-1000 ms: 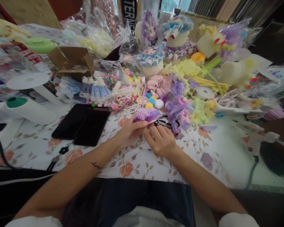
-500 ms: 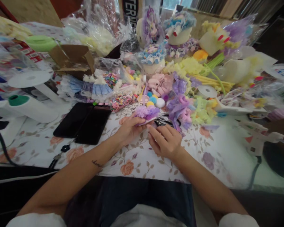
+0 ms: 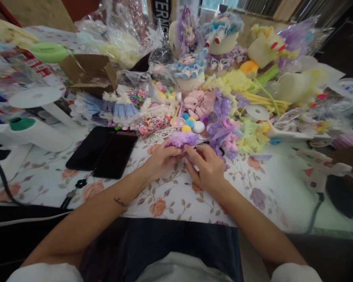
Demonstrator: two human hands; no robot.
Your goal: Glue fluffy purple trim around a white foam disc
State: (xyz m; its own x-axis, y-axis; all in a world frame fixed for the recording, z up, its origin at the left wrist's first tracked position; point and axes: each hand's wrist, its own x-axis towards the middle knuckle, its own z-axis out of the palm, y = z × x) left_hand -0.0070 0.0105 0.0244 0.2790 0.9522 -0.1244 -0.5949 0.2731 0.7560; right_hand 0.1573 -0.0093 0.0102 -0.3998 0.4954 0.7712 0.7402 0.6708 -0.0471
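Observation:
A fluffy purple piece (image 3: 182, 139) with frilly lilac trim is held over the front of the table. My left hand (image 3: 166, 157) is closed on its left side, thumb on top. My right hand (image 3: 207, 164) has its index finger and thumb at the piece's lower right edge, the other fingers curled; its underside is hidden by my fingers. Partly covered behind my right hand is a black-handled tool (image 3: 204, 145), perhaps scissors. Purple ruffled fabric (image 3: 220, 135) lies just right of it, and small pompoms (image 3: 190, 123) sit behind the piece.
Two dark phones (image 3: 115, 158) lie on the left. Further left is a white thread cone (image 3: 39, 133). A glue gun (image 3: 322, 166) is at the right. Bagged trims, an open cardboard box (image 3: 90, 74), a white ribbon spool (image 3: 257, 112) and several dolls crowd the back.
The purple piece has tipped, so its pale flat edge no longer shows. My right hand has shifted up and in, its fingertips now meeting the piece.

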